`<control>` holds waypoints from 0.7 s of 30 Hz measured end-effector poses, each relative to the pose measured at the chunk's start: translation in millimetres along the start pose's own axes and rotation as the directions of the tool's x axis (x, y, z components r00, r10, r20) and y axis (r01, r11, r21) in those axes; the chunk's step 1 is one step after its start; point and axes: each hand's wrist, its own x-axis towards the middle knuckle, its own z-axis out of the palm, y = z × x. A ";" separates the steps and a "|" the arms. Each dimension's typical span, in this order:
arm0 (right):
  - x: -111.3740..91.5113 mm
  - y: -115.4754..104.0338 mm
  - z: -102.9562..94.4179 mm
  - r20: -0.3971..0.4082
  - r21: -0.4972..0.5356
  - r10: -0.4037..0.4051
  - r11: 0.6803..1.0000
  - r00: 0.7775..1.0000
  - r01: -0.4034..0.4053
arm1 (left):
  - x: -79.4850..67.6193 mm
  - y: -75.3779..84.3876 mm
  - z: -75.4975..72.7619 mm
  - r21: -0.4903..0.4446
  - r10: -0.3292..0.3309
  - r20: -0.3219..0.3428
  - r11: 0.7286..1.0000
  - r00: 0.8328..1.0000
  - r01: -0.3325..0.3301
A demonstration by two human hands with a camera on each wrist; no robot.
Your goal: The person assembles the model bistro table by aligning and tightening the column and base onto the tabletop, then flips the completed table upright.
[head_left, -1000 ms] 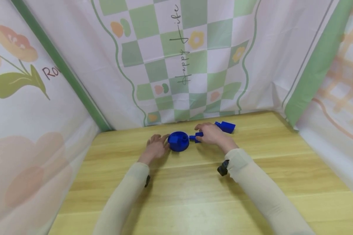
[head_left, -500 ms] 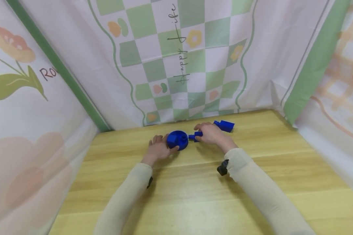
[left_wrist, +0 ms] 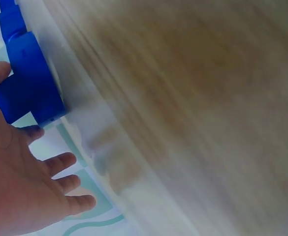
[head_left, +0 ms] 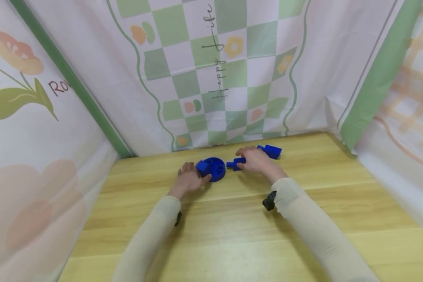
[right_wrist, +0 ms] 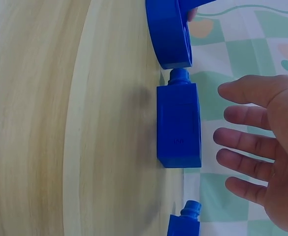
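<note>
My left hand pinches a blue boxy piece between thumb and index finger, the other fingers spread. The piece tilts over the left side of a round, shallow blue dish, which has small round sockets inside. In the left wrist view the boxy piece stands out from the dish's upper side. Right of the dish lies a blue square bottle with a threaded neck pointing at it. Over that bottle hovers my right hand; its fingers are extended and apart from the bottle in the right wrist view.
A second blue square bottle lies behind and right of my right hand. Everything rests near the back edge of the wooden table. A patterned cloth hangs behind it, with more cloth at both sides.
My left thumb came round to the dish's front. The boxy piece, earlier sitting inside the dish, has shifted left and tilted up, uncovering a socket. My right hand stays about where it was.
</note>
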 end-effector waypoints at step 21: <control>0.0 8.0 11.0 0.082 -0.022 0.142 0.990 0.986 -0.141 | 1.3 -6.8 -7.6 -0.233 0.034 -0.009 0.972 0.999 -0.036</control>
